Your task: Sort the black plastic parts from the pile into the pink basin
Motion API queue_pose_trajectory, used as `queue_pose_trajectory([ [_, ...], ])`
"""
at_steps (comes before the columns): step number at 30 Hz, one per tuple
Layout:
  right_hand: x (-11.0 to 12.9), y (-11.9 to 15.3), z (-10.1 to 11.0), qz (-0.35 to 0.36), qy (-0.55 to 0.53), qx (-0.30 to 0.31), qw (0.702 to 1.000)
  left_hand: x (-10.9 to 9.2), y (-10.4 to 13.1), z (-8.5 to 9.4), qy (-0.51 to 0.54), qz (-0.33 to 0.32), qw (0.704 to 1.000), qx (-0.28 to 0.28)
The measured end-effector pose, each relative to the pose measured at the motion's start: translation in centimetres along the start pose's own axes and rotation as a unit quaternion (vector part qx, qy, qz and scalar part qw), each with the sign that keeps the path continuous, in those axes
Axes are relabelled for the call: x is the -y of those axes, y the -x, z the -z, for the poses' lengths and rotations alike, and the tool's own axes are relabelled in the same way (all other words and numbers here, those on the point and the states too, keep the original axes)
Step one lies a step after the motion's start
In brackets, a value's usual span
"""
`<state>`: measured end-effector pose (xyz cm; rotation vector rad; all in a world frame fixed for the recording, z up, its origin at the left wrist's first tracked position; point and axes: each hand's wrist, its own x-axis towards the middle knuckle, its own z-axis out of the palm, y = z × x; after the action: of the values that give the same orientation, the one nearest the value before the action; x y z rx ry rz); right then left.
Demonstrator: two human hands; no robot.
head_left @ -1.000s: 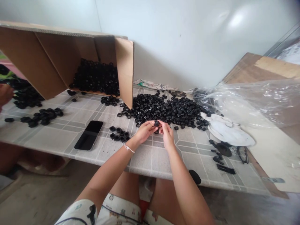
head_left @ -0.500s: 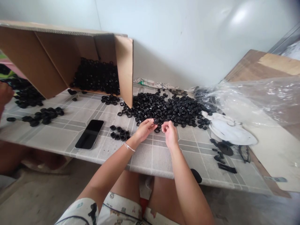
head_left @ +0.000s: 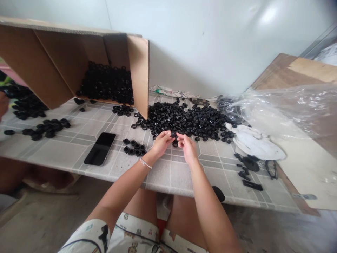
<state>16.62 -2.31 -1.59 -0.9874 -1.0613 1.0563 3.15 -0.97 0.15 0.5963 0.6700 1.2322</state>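
Black and rounded, a small piece (head_left: 173, 134) sits pinched in my left hand (head_left: 161, 143) at the near edge of a broad heap of loose black rings (head_left: 181, 119); my right hand (head_left: 188, 146) has its forefinger beside it, though I cannot tell whether that grip closes on it. On the grey tile-patterned table (head_left: 163, 179), the small black hollow pieces in rough rows (head_left: 137, 146) look done, the heap mostly left.
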Motion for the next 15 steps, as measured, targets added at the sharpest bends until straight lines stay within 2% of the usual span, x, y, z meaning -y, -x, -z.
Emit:
queue_pose_trajectory([
  [5,0.04,0.18,-0.22,-0.006,-0.049,-0.012,0.999,0.01,-0.21,0.27,0.016,-0.011,1.000,-0.015],
  [9,0.16,0.30,-0.28,-0.001,-0.007,0.030,1.000,0.14,-0.26,0.29,0.016,-0.036,0.999,-0.036],
  [11,0.17,0.36,-0.31,0.015,0.003,0.021,1.000,0.16,-0.26,0.26,0.021,-0.045,0.997,-0.051],
  [13,0.18,0.42,-0.35,0.010,-0.005,0.008,1.000,0.16,-0.23,0.18,0.019,-0.046,0.998,-0.044],
  [15,0.19,0.47,-0.39,-0.009,-0.010,0.020,1.000,0.15,-0.18,0.10,0.012,-0.046,0.998,-0.028],
])
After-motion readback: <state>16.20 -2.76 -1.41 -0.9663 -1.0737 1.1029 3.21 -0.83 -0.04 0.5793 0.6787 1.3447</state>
